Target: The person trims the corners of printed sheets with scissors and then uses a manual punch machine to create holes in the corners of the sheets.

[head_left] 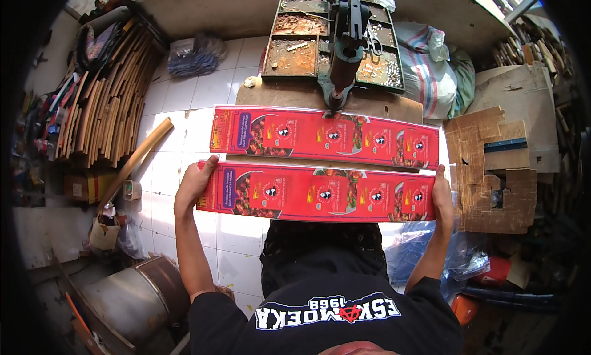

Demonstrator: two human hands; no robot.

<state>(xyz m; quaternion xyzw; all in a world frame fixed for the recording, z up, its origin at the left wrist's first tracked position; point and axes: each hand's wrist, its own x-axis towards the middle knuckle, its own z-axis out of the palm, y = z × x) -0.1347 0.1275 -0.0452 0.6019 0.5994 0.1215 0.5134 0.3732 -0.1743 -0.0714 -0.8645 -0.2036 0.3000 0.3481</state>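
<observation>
At the far left, wooden strips (101, 102) lean in a stack, and a metal drum (132, 302) stands at the lower left on the white tile floor (184, 96). The left hand (194, 185) pinches the left end of the near red sheet (317, 193); its grip is pressed on the sheet edge. This long printed sheet hangs flat between both hands, above the person's lap. Just behind it, a second red sheet (323, 136) lies on a wooden surface (277, 95), under the foot of a dark metal press (345, 47). Behind the press sits a tray (289, 50) with rusty compartments. The right hand (442, 195) holds the right end of the near sheet, fingers closed on it. At the right lies cut brown cardboard (492, 170).
</observation>
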